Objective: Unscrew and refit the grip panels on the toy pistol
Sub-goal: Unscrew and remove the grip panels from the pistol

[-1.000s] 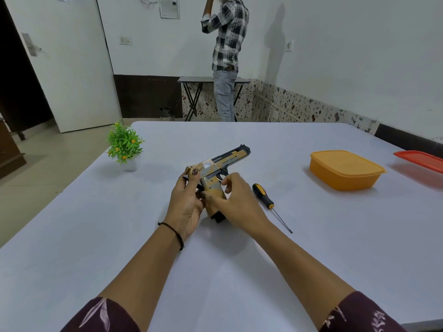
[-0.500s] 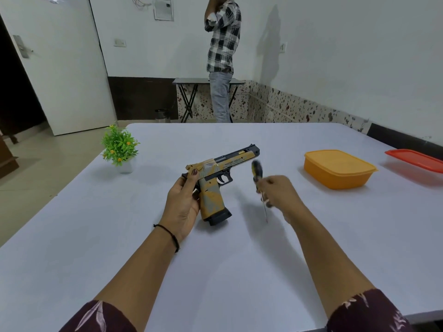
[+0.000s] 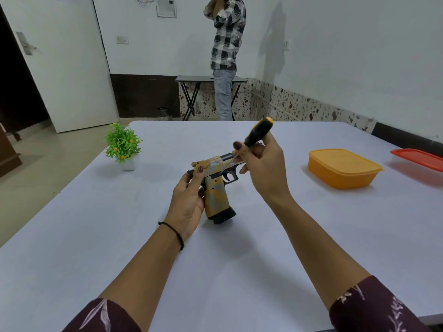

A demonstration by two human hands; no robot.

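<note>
— What's hard to make out?
— The toy pistol (image 3: 217, 195) has its muzzle hidden behind the right hand (image 3: 263, 168). The screwdriver (image 3: 257, 134) has a thin, blurred shaft. The red-lidded box (image 3: 417, 158) is cut off at the frame's edge.
— Counts and grips?
— One pistol, butt down on the table (image 3: 119, 236), with the left hand (image 3: 189, 202) curled round its grip. One screwdriver, its handle pinched in the right hand above the slide.
— Around?
— One yellow box (image 3: 342, 168) to the right, one plant (image 3: 123, 144) to the left, and one person (image 3: 226, 44) standing beyond.

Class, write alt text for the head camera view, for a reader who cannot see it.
A person's left hand holds a yellow toy pistol upright on a white table while the right hand grips a screwdriver, tip angled down at the pistol. A potted plant and an orange tub sit nearby.
</note>
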